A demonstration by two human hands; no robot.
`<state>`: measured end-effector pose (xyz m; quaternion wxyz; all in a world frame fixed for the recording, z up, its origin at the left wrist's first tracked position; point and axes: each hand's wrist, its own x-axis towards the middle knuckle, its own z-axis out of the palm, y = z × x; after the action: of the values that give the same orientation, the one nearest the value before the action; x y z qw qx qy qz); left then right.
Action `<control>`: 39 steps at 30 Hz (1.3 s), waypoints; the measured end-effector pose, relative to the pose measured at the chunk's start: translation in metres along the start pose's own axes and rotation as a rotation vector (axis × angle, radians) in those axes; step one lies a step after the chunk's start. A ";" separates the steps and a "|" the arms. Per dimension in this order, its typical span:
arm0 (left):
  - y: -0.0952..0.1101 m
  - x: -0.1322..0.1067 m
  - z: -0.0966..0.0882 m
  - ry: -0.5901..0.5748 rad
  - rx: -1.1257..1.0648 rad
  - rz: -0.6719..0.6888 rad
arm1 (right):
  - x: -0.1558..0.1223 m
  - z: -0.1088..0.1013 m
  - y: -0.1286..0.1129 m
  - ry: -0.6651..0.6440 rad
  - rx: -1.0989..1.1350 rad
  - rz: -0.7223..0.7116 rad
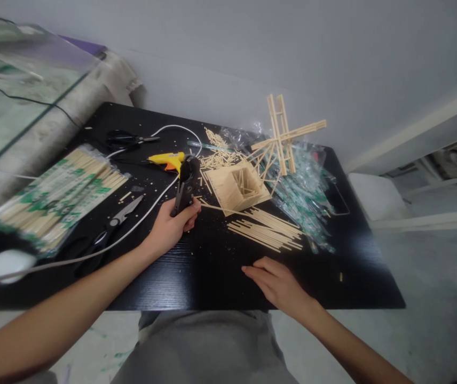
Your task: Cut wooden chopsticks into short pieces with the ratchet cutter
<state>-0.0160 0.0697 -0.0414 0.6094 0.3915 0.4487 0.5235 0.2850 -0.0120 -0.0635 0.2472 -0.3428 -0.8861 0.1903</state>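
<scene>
My left hand is wrapped round the handles of a black plier-like hand tool, which points up and away over the black table. Beyond its head lies a yellow glue gun. My right hand hovers near the table's front edge, thumb and fingertips drawn together; whatever they may hold is too small to make out. Loose thin wooden sticks lie in front of it. Behind them stands a wooden stick model with a square-holed base and a cross of blades. My hands touch neither.
Packs of wrapped chopsticks lie at the left, near black-handled scissors and a white mouse. A white cord crosses the table. Cut stick pieces and torn plastic wrappers lie towards the back.
</scene>
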 end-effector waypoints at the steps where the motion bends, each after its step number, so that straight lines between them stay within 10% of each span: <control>1: 0.001 0.000 0.001 -0.002 -0.002 -0.001 | 0.000 0.000 -0.001 0.000 -0.005 -0.006; 39: 0.003 0.000 0.001 0.002 0.016 0.006 | 0.001 0.000 -0.002 -0.006 -0.036 0.008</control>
<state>-0.0156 0.0697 -0.0385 0.6045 0.3971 0.4522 0.5220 0.2832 -0.0122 -0.0626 0.2374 -0.3501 -0.8888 0.1762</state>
